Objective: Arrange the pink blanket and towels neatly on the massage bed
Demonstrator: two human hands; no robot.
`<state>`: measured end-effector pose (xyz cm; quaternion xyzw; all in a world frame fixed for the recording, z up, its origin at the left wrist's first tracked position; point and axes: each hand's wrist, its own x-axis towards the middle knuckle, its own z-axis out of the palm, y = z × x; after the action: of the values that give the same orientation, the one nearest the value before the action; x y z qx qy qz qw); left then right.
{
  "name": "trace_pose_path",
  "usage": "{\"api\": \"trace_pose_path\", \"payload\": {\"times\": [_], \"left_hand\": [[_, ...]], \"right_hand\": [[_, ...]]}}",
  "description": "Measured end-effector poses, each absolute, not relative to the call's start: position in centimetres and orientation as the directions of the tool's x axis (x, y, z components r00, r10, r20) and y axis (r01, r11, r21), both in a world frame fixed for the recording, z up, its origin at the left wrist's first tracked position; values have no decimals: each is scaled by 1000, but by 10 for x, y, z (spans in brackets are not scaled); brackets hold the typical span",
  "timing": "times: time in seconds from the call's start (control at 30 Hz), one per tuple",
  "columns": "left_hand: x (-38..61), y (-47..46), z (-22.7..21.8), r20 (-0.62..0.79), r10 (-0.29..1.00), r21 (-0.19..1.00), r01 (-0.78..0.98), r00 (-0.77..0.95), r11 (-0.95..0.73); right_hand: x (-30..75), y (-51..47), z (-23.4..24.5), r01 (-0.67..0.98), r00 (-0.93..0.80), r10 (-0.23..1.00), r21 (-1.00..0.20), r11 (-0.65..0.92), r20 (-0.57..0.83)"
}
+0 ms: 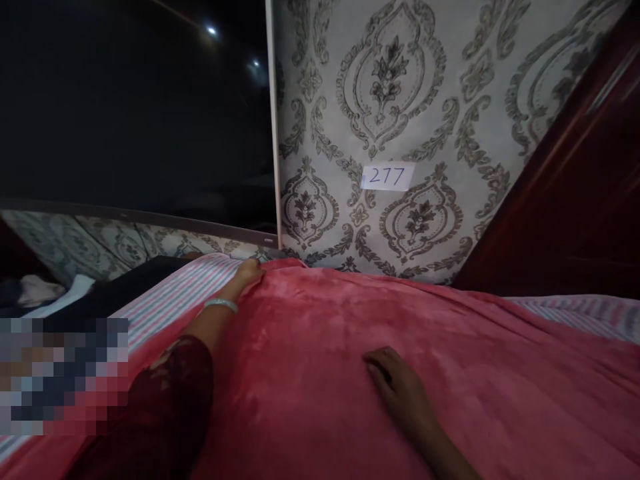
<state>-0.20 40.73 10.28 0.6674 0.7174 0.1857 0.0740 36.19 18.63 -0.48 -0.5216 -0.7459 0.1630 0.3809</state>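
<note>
A red plush blanket lies spread in front of me, its surface slightly wrinkled. My left hand reaches out to the blanket's far left corner, fingers closed on its edge; the fingertips are partly hidden. A pale bracelet circles that wrist. Over the middle of the blanket is my right hand, holding nothing, with fingers loosely bent and a gap between thumb and forefinger. Beneath the blanket, a striped sheet shows along the left side and at the far right.
A large dark television screen stands at the back left, close above the bedding. Patterned wallpaper carries a paper label reading 277. Dark red glossy wood slants down on the right. Several cloths lie at the left.
</note>
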Motion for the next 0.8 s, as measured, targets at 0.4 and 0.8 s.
{"api": "trace_pose_path", "payload": {"times": [0.4,0.8], "left_hand": [[51,270,80,180,677,260,630,713,-732],[37,355,75,95,995,481,873,41,-82]], "right_hand": [[362,187,-8,676,-172,899,-615,405,403],[362,187,-6,662,-170,896,-627,412,410]]}}
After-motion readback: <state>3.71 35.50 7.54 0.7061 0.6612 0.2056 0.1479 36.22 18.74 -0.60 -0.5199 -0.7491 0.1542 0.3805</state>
